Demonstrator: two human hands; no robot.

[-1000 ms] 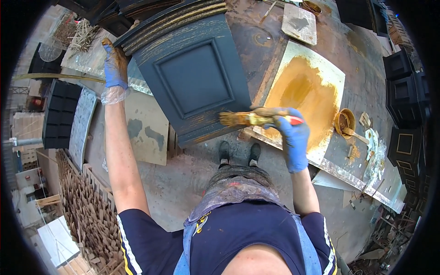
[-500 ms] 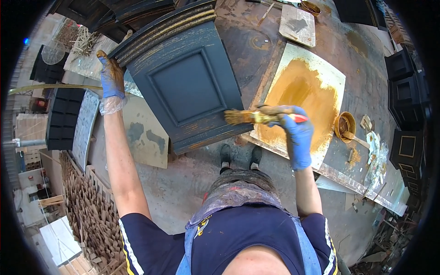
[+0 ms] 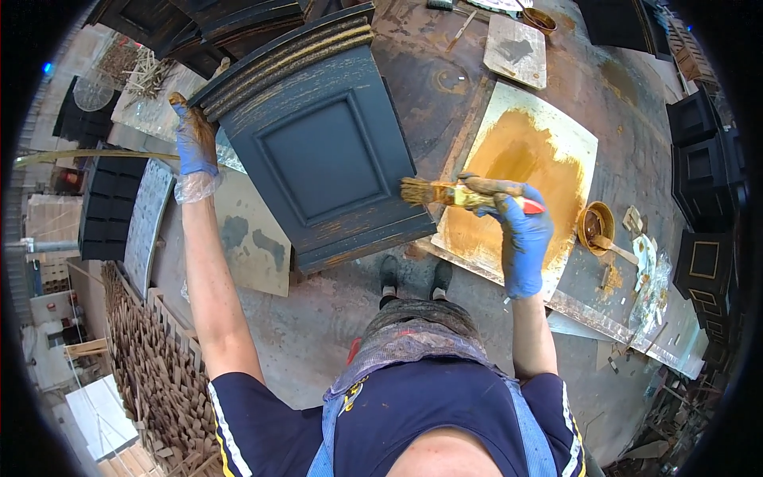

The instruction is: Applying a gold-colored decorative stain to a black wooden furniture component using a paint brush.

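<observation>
The dark cabinet (image 3: 298, 139) looks partly worked: gold streaks mark its cornice (image 3: 294, 67) and lower rail (image 3: 350, 229), while its recessed panel (image 3: 322, 159) looks plain. It tilts in view, left of a tan-smeared board (image 3: 520, 175). The left hand (image 3: 196, 143) meets its upper-left corner, clasp unclear; the right hand (image 3: 520, 230) is clamped round a brush (image 3: 455, 193), bristles (image 3: 414, 191) at its right edge, contact uncertain

Below, a scuffed grey floor (image 3: 326, 322), blotched with stains, in even, pale light. At right, a row of dark panelled cabinets (image 3: 699, 159), some with gold-lined frames. Across the upper right, a broad brown-stained worktable (image 3: 636, 151). At lower left, a dense stack of narrow wooden pieces (image 3: 151, 374), near a white sheet (image 3: 103, 413). Toward the left edge, a small blue glow (image 3: 47, 68).
</observation>
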